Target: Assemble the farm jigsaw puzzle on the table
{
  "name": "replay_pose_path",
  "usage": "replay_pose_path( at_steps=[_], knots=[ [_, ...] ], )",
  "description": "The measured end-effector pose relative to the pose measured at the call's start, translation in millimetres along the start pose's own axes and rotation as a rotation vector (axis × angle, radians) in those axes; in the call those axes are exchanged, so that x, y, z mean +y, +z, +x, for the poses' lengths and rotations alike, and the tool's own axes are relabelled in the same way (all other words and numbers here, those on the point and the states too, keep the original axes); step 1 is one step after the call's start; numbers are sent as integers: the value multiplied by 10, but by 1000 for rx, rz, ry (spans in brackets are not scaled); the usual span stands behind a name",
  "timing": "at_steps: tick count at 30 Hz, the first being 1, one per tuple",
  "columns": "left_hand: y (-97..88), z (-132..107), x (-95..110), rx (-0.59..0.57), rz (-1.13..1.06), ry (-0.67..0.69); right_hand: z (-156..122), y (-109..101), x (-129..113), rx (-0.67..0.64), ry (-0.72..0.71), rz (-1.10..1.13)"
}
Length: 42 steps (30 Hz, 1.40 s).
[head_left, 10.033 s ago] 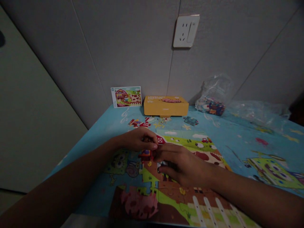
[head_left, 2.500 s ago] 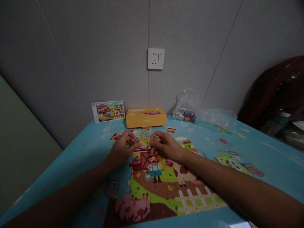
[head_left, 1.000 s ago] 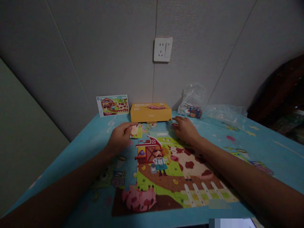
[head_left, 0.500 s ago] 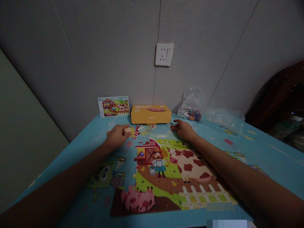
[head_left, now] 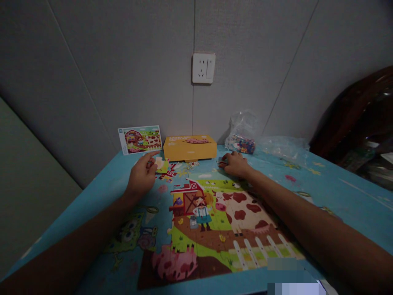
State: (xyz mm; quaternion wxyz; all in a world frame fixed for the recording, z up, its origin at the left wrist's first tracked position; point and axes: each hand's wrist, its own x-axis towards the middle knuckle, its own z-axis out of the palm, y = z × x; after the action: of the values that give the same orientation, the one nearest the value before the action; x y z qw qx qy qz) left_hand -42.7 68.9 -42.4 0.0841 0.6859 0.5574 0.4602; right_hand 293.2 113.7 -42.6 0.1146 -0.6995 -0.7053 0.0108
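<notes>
Head view: left hand pinches a puzzle piece now turned to show more of its face, far left and apart from the partly built puzzle, so unplaced; right hand, far right, curled tighter than half a second ago, can't tell if holding anything.

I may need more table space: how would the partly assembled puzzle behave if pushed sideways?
The partly assembled puzzle would probably slide rather than tip, since it lies flat and low on the blue tablecloth. A firm push might buckle or split it, as seams show between its pieces. Its uneven left edge, where a tab juts out, could catch.
</notes>
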Motion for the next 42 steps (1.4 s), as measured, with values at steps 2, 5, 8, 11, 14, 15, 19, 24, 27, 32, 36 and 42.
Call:
replay_pose_path(
  at_steps=[2,5,8,11,14,15,19,24,27,32,36,42],
  knots=[
    [-11,2,-2,24,-39,-2,6,4,20,28,26,35],
    [-21,32,-61,-41,71,-22,5,-3,32,63,48,110],
    [-17,81,-163,-214,230,-16,-35,-34,-26,169,-10,322],
    [-8,103,-202,-293,360,89,-155,-50,-185,271,-172,621],
    [20,46,-93,-209,323,238,-360,-12,-415,194,-349,855],
    [38,6,-27,-192,265,294,-434,9,-496,124,-391,921],
    [156,-186,246,-304,46,516,-639,90,-747,-111,-472,998],
    [284,-221,283,-385,18,603,-630,111,-801,-74,-545,765],
    [291,-152,189,-355,0,407,-596,112,-769,-12,-633,578],
    [263,-109,125,-366,48,277,-600,132,-736,-32,-749,410],
    [253,-112,129,-346,106,239,-618,138,-730,-48,-735,364],
    [270,-101,127,-389,133,236,-632,108,-746,-72,-747,324]
  ],
)
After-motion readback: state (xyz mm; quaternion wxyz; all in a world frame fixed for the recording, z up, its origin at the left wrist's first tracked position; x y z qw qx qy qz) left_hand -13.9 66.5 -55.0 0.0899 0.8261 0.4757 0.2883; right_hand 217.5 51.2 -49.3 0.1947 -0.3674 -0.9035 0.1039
